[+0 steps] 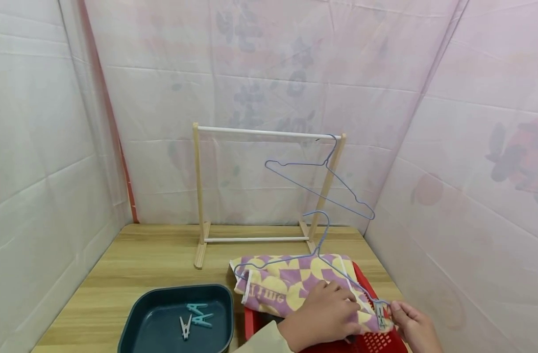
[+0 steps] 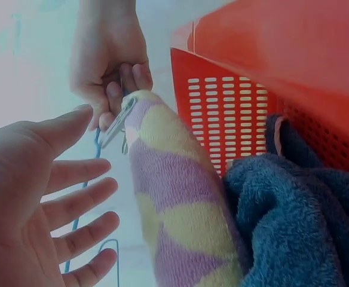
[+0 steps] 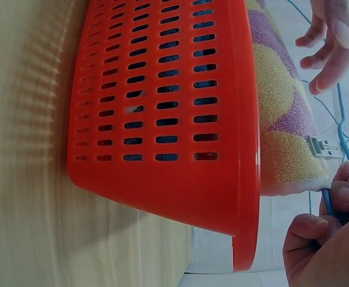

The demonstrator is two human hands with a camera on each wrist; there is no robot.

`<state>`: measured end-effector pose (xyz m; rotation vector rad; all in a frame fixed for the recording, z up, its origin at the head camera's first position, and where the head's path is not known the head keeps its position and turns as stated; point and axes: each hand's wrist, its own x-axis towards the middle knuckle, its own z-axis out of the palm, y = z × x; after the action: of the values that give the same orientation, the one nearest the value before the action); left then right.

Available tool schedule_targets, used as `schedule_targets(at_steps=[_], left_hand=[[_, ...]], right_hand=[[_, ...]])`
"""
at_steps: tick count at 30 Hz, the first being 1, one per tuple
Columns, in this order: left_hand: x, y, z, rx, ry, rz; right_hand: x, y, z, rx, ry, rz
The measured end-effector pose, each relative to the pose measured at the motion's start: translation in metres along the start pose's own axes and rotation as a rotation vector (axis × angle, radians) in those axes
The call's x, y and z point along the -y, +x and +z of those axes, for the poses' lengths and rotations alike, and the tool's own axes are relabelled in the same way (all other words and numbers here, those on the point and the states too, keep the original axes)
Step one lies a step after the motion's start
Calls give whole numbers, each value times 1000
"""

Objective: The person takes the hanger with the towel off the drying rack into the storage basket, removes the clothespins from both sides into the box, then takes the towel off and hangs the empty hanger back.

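A purple-and-yellow patterned towel point(image 1: 295, 279) lies across the top of a red perforated basket point(image 3: 162, 89), with a blue wire hanger point(image 1: 324, 233) over it. A pale clothespin point(image 1: 380, 315) clips the towel at the hanger's right end. My right hand point(image 1: 415, 327) grips that end of the hanger, beside the clothespin. With its fingers spread, my left hand point(image 2: 37, 173) is over the towel and appears to hold nothing. A dark blue fluffy cloth point(image 2: 294, 221) lies in the basket under the towel.
Behind the basket stands a wooden rack point(image 1: 197, 186) with white bars. A second blue hanger point(image 1: 295, 184) hangs from its top bar at the right. A dark tray point(image 1: 138, 304) holding several clothespins point(image 1: 201, 319) sits at the left. Sheeted walls enclose the table point(image 1: 88, 294).
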<state>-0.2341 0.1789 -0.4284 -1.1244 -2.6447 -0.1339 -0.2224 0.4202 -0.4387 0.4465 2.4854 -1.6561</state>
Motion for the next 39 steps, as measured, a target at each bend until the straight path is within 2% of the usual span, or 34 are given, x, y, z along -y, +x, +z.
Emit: schedule_targets(at_steps=[4, 11, 20, 25, 28, 35, 39], left_hand=[[-6, 7, 1, 10, 13, -5], [-15, 17, 3, 76, 1, 22], [-23, 23, 2, 69, 13, 45], [-29, 32, 3, 100, -51, 15], [-33, 37, 4, 129, -83, -25], [-36, 39, 5, 100, -30, -75], [-36, 40, 8, 82, -39, -84]], right_hand=[[0, 0, -1, 3, 4, -9], [0, -2, 0, -1, 17, -14], [0, -1, 0, 4, 33, -14], [1, -2, 2, 1, 73, -35], [3, -3, 2, 1, 77, -31], [5, -3, 3, -2, 35, -19], [4, -5, 2, -6, 48, -27]])
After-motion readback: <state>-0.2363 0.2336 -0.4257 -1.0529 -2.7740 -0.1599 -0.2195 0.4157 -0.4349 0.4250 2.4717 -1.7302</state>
